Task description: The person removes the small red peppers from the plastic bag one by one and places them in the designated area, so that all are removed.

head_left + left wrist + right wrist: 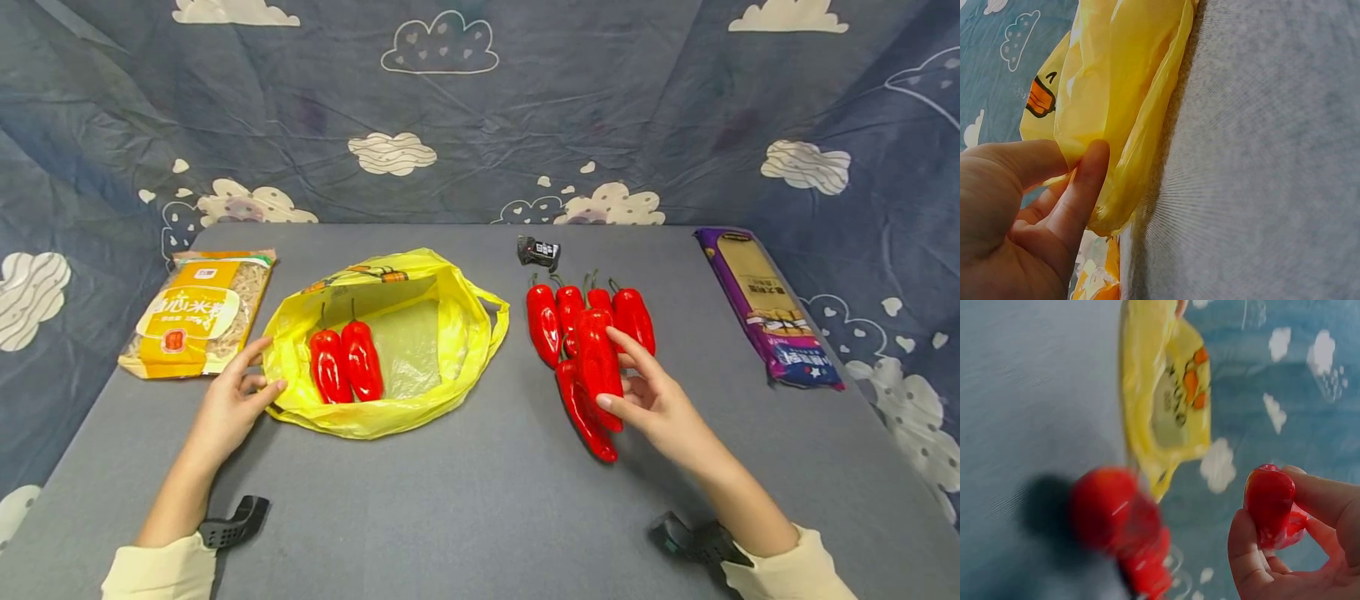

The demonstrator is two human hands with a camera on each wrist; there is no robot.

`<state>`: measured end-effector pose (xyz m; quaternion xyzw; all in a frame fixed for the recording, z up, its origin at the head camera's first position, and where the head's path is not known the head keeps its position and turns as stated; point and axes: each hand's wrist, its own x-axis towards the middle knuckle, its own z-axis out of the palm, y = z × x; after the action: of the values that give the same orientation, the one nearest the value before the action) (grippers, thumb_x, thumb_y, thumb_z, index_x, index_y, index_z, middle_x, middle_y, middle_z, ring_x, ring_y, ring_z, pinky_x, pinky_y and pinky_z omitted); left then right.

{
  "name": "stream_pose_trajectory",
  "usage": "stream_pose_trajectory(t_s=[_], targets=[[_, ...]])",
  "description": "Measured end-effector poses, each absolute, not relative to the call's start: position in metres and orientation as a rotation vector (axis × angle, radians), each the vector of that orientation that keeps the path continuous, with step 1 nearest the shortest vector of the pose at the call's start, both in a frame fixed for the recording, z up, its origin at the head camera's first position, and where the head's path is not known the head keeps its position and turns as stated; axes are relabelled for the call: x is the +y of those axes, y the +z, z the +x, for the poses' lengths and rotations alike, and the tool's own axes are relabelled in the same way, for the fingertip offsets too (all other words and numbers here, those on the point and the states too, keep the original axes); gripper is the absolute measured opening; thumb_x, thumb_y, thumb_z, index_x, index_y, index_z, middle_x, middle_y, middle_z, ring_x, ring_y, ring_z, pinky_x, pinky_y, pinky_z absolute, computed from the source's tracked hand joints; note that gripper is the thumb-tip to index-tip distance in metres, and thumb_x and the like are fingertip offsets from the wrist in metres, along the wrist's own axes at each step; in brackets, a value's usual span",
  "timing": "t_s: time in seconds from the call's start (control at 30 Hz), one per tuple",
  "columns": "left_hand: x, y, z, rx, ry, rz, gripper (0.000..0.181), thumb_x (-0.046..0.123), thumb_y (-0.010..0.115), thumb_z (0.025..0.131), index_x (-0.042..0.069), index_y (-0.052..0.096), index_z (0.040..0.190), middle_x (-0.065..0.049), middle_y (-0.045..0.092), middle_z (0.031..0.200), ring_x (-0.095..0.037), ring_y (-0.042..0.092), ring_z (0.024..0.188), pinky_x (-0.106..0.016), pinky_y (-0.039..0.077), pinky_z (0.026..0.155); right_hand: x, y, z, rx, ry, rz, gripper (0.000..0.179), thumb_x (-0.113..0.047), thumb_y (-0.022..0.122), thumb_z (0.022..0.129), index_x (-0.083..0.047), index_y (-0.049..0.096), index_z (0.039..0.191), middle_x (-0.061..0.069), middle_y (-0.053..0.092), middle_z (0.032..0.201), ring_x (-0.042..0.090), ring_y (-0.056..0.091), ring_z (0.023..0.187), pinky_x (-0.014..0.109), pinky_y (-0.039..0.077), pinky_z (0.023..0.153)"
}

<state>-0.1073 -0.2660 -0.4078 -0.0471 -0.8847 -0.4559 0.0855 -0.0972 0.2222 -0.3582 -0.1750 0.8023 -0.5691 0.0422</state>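
A yellow plastic bag (pixel 352 422) lies with its mouth facing up, and two red chili peppers (pixel 362 362) rest side by side in it. At its left rim, my left hand (pixel 234 408) pinches the plastic between thumb and finger; the left wrist view shows this pinch on the yellow bag (pixel 1129 106) closely. My right hand (pixel 660 412) grips a red chili pepper (pixel 597 358) above a group of several others, such as the pepper (pixel 633 321) at the right. In the right wrist view, thumb and fingers hold that pepper (pixel 1269 500) at its sides.
An orange and clear food packet (pixel 198 317) lies left of the bag. A small black wrapped item (pixel 538 252) sits behind the peppers. Toward the right edge of the grey table (pixel 465 525) lies a long purple packet (pixel 768 308). Cloud-patterned cloth hangs behind.
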Motion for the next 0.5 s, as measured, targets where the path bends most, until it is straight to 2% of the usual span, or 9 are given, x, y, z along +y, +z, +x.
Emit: stream_pose_trajectory(t_s=[0.23,0.4,0.5], targets=[[-0.266,-0.407,-0.107,-2.641,-1.374,-0.133,0.060,-0.002,0.062,0.082,0.002,0.034,0.135,-0.024,0.039,0.116,0.003,0.046,0.073,-0.014,0.041,0.052,0.246,-0.387,-0.087,2.477,-1.715,-0.366,0.077,0.001,0.063,0.082,-0.020,0.022,0.143,0.017,0.039,0.112,0.017,0.059,0.075,0.028,0.046,0.055],[-0.266,-0.408,-0.107,-2.644,-1.362,-0.130,0.060,-0.001,0.062,0.082,0.002,0.035,0.135,-0.024,0.040,0.116,0.004,0.047,0.073,-0.014,0.041,0.053,0.253,-0.401,-0.084,2.477,-1.666,-0.383,0.077,0.000,0.063,0.082,-0.017,0.020,0.144,0.021,0.041,0.108,0.015,0.058,0.070,0.030,0.042,0.047],[-0.267,-0.408,-0.107,-2.640,-1.367,-0.134,0.060,-0.002,0.062,0.082,0.002,0.035,0.136,-0.024,0.040,0.116,0.004,0.047,0.073,-0.014,0.041,0.053,0.254,-0.406,-0.084,2.481,-1.648,-0.418,0.076,0.002,0.063,0.081,-0.012,0.021,0.143,0.024,0.044,0.108,0.015,0.058,0.070,0.029,0.042,0.047]])
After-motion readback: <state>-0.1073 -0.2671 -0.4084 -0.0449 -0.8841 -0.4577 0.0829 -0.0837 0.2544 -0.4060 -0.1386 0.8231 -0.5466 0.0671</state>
